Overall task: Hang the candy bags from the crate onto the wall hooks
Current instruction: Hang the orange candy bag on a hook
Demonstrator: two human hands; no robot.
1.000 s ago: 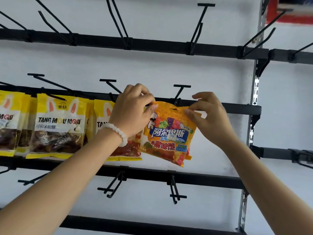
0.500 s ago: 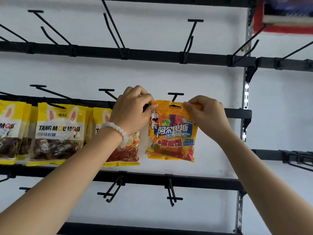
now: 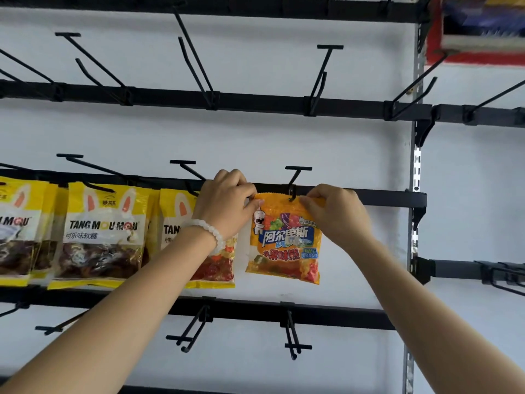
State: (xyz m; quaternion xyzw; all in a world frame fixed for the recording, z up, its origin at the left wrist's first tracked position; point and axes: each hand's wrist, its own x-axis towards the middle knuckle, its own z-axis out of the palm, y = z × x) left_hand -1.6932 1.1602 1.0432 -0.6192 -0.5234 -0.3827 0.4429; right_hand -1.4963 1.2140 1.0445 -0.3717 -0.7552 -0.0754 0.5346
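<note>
Both hands pinch orange candy bag (image 3: pixel 285 240) w/ gummies at hook (image 3: pixel 293 183).

orange candy bag (image 3: pixel 285 240) upright, top edge at black hook (image 3: pixel 294 183)

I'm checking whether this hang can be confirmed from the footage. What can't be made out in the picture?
- Head view: whether the hook passes through the orange candy bag; the right hand and left hand pinch its top corners and cover part of the edge.
- The third yellow bag: its print is hidden by the left forearm.
- The crate: out of frame.
- The red item at top right: blurred, cut by the edge.
</note>
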